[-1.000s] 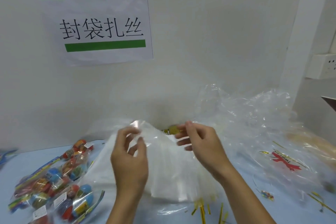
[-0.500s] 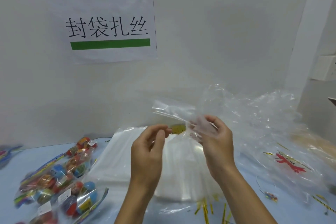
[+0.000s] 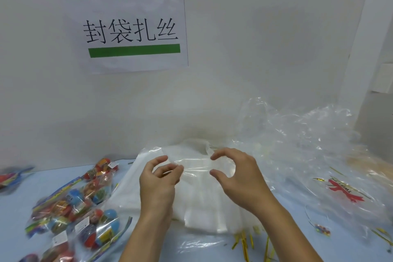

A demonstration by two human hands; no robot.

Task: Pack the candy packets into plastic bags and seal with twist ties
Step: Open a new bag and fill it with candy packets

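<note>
While your left hand (image 3: 158, 178) pinches the clear bag (image 3: 197, 168), rub its mouth apart. Your right hand (image 3: 231, 173), at three o'clock, hovers curled and empty; bring it in.

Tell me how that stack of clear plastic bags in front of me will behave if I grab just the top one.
The top bag looks thin and see-through, so it will likely be floppy and very light. Its glossy film may cling to the stack of bags below, so sheets could lift together. The left hand pinches its edge.

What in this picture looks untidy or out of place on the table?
The gold twist ties lie scattered loose at the near edge, partly under the bag stack. At right, crumpled clear wrap is heaped up. Nothing looks spilled or damaged.
</note>
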